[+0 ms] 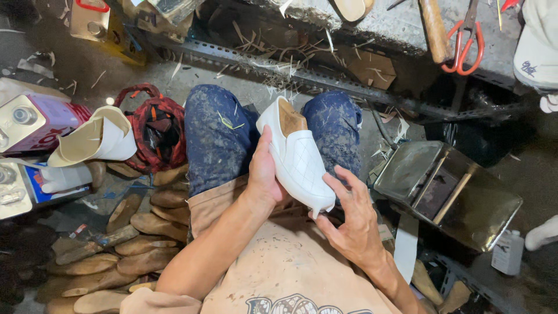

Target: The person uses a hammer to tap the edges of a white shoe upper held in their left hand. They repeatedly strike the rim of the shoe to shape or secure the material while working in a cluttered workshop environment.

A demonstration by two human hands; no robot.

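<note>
Holding a white slip-on shoe (297, 158) above the lap, the person works seated, knees in dark spattered trousers (220, 136) on either side of it. The left hand (263, 174) is closed around the shoe's side, thumb lying along the quilted upper, palm under the sole edge. The right hand (349, 216) is partly open, its fingers touching the toe end, where the upper gathers to a small pinched tip. A wooden last (290, 120) fills the shoe's opening, so the whole probably feels stiff and fairly solid rather than floppy; the smooth white upper looks easily marked, and a firm hold along the sides or sole seems safest. The long axis runs diagonally: the heel points up and away from the body, toward the desk (401, 26) edge, and the toe points down and toward the right hand. To the left, on the floor, lie a row of bare wooden lasts (148, 224) and a second white upper (99, 138). Red-handled scissors (465, 40) rest on the desk.
</note>
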